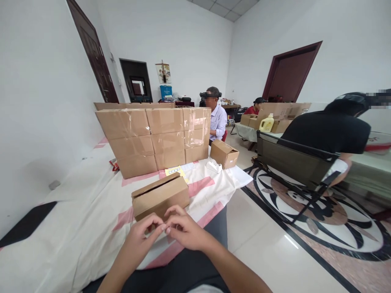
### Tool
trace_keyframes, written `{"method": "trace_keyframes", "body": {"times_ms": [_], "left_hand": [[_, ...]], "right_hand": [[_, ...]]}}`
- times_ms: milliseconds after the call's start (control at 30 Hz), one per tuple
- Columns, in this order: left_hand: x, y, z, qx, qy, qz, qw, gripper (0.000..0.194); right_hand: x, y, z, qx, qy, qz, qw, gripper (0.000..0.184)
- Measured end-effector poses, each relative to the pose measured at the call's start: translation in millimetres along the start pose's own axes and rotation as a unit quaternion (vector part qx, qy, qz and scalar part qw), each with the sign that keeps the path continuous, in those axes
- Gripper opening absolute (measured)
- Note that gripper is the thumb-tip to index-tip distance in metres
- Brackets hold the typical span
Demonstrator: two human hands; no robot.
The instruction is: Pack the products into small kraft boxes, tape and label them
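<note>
My left hand (146, 234) and my right hand (185, 228) meet fingertip to fingertip at the near edge of the table. Thumb and forefinger are pinched on each; whatever may be between them is too small to make out. Just beyond my fingers lies a brown cardboard box (163, 197), its top flaps closed together with a dark gap along the seam. Behind it on the cloth are a yellow printed sheet (177, 171) and a white tape dispenser (214, 166). A second cardboard box (224, 154) sits at the table's right corner.
Stacked, taped cartons (168, 140) form a wall across the table's far side. A white and pink cloth (100, 203) covers the table. One person (216, 116) sits beyond the cartons; another, in black (326, 130), sits on a folding chair (296, 162) at right, near a yellow jug (267, 123).
</note>
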State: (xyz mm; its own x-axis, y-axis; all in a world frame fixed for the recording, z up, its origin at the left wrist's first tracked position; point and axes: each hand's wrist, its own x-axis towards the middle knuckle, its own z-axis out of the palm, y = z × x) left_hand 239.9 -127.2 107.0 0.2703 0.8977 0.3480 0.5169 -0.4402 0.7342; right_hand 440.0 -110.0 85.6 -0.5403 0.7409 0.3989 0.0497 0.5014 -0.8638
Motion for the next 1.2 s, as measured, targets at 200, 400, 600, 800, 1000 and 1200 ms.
{"method": "trace_keyframes", "body": {"times_ms": [200, 400, 600, 800, 1000, 1200], "left_hand": [[-10, 3, -15.9, 0.056, 0.177, 0.023, 0.982, 0.030], [6, 13, -66.9, 0.042, 0.087, -0.059, 0.994, 0.044], [71, 26, -81.6, 0.084, -0.079, -0.068, 0.991, 0.042], [125, 6, -76.9, 0.082, -0.200, -0.088, 0.972, 0.029], [155, -16, -60.5, 0.080, -0.243, -0.081, 0.963, 0.031], [154, -23, -55.5, 0.129, -0.218, -0.088, 0.963, 0.031]], "right_hand": [[4, 25, 1, -0.107, 0.103, 0.063, 0.987, 0.029], [28, 14, -44, -0.268, 0.179, -0.049, 0.945, 0.018], [103, 18, -74, -0.423, 0.013, -0.051, 0.905, 0.061], [118, 46, -71, -0.441, -0.074, -0.009, 0.894, 0.053], [113, 50, -77, -0.413, -0.064, -0.035, 0.908, 0.057], [112, 48, -77, -0.391, -0.061, -0.025, 0.918, 0.057]]}}
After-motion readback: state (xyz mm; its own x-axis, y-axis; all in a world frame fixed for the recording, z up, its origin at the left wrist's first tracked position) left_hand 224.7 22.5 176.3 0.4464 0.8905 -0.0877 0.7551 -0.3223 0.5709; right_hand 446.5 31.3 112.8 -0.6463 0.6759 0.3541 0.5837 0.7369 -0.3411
